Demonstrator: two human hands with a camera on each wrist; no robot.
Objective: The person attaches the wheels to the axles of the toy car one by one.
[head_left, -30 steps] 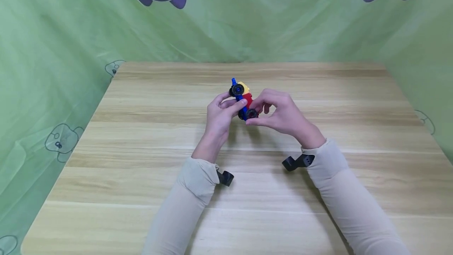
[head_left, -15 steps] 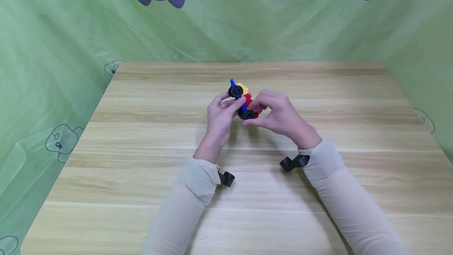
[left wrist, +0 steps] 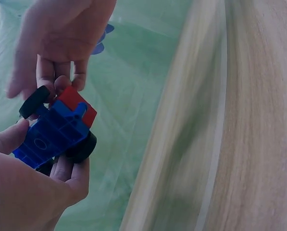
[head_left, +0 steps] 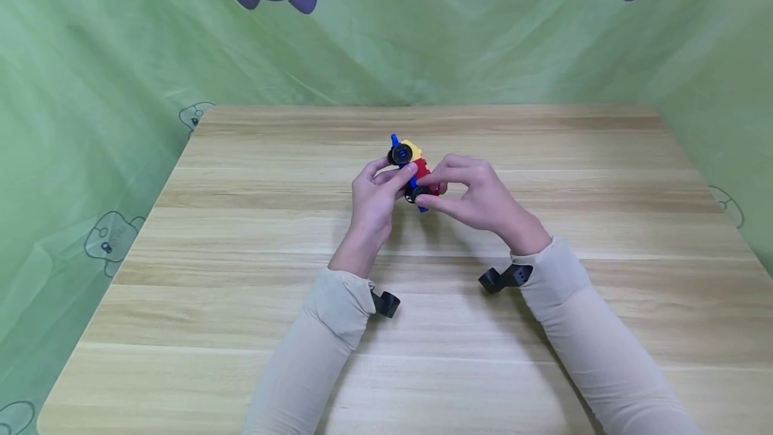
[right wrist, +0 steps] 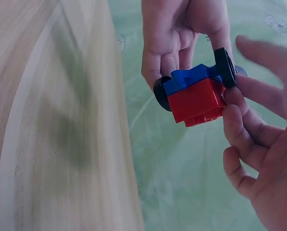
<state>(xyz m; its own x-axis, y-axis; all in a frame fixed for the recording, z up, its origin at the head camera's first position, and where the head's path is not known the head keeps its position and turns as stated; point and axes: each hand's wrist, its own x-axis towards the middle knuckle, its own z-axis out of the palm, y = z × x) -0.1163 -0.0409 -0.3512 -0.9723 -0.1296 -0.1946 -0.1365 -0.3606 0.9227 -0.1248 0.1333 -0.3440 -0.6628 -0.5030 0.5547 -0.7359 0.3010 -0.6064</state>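
Note:
A small toy car [head_left: 414, 176] of building blocks is held up over the table, tilted on end. Its chassis [left wrist: 52, 132] is blue, with black wheels, and a red block [right wrist: 196, 101] and a yellow block [head_left: 415, 149] are fixed on it. My left hand [head_left: 374, 200] grips the chassis, thumb on one side and fingers on the other. My right hand [head_left: 477, 190] is at the nearer end, its curled fingers at the red block and a black wheel [right wrist: 225, 67]. The thumb of that hand is blurred beside this wheel in the right wrist view.
The light wood table [head_left: 241, 327] spreads beneath both hands. A green curtain [head_left: 386, 52] with purple cartoon figures hangs behind it and along the sides. A black wrist camera [head_left: 386, 304] sits on the left cuff and another black camera [head_left: 492, 280] on the right cuff.
The right thumb and fingers have shifted slightly leftward and about the near wheel. The toy car has tipped a little, and a blue end now shows below that wheel. My left hand keeps its grip.

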